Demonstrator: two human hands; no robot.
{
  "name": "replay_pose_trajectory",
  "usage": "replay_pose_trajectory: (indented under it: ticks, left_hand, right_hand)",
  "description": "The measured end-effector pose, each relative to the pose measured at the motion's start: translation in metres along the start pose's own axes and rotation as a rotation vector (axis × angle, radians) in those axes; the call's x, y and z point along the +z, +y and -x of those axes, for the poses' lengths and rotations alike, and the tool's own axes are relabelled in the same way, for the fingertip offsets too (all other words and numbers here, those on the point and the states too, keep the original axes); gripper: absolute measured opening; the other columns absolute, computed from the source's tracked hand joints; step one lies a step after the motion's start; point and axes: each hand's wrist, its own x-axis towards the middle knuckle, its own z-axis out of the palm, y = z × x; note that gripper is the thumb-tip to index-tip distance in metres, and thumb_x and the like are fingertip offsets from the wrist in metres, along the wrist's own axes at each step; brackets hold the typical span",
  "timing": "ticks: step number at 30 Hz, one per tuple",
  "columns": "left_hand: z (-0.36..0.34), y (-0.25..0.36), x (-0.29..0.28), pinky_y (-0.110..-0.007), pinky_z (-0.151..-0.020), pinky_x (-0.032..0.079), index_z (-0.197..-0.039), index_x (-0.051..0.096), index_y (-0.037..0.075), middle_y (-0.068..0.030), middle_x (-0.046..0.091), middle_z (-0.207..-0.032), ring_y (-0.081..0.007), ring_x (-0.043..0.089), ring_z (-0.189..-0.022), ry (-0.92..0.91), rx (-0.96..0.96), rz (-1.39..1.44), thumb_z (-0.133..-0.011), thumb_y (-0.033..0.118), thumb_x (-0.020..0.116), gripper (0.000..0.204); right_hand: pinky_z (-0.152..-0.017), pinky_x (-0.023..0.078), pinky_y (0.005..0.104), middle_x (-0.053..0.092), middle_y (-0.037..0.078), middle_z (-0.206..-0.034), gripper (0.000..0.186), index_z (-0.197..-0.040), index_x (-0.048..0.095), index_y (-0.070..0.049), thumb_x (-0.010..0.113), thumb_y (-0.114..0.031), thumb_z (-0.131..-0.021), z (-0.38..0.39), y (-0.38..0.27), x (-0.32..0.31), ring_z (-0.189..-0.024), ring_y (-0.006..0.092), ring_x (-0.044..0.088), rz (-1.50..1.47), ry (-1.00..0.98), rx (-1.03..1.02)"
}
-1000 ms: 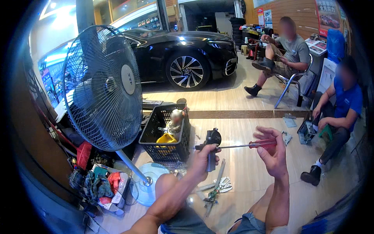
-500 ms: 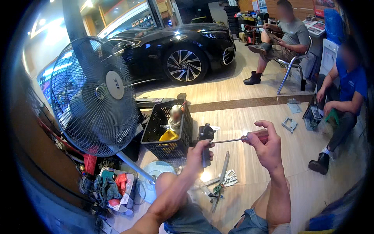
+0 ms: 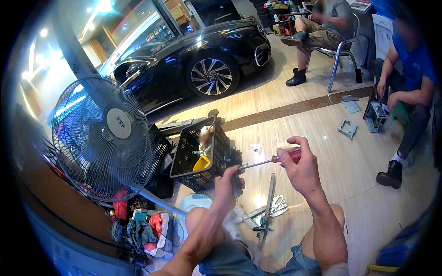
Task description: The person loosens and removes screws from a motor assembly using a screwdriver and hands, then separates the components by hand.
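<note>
My left hand (image 3: 224, 188) grips a dark mechanical part (image 3: 233, 158) in front of me. My right hand (image 3: 301, 172) is closed around the red handle of a screwdriver (image 3: 290, 154), its index finger arched, the steel shaft reaching left to that part. Whether the tip sits in a screw is too small to tell. Below, between my legs, metal rails and a plate (image 3: 278, 207) lie on the floor. A black plastic crate (image 3: 191, 179) holding a yellow item (image 3: 201, 163) and other objects stands just beyond my left hand.
A standing fan (image 3: 92, 138) occupies the left, above a bin of rags (image 3: 156, 225). A black car (image 3: 161, 78) is behind. A person (image 3: 331, 27) sits on a chair at upper right; another (image 3: 410, 69) sits low at right beside a metal case (image 3: 374, 115) and loose plates (image 3: 351, 106).
The view has shifted, bringing the fan lower in the picture and the seated people higher. Both my hands, still holding the part and screwdriver, appear somewhat further left.
</note>
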Motion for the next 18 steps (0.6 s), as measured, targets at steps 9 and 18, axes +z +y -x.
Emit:
replay_pose_trajectory:
  ticks: [9,18]
  left_hand:
    - [-0.005,-0.015,0.000,-0.030,-0.052,0.048,-0.101,0.064,0.001,-0.0079,0.066,-0.088,-0.0154,0.059,-0.060,0.015,-0.059,-0.028,-0.087,0.026,0.062,0.029]
    - [0.000,-0.014,0.007,-0.030,-0.054,0.048,-0.105,0.062,0.001,-0.0090,0.066,-0.091,-0.0158,0.058,-0.062,-0.018,-0.046,-0.047,-0.088,0.027,0.061,0.031]
  right_hand:
    - [-0.081,0.056,0.0375,0.068,0.021,-0.104,0.036,-0.119,0.050,-0.002,0.065,-0.011,-0.088,0.003,-0.007,-0.015,-0.093,0.0285,0.070,0.070,-0.148,0.060]
    - [-0.078,0.057,0.0366,0.069,0.020,-0.097,0.039,-0.120,0.049,0.001,0.066,-0.016,-0.089,-0.001,0.014,-0.023,-0.087,0.0287,0.071,-0.068,-0.094,-0.063]
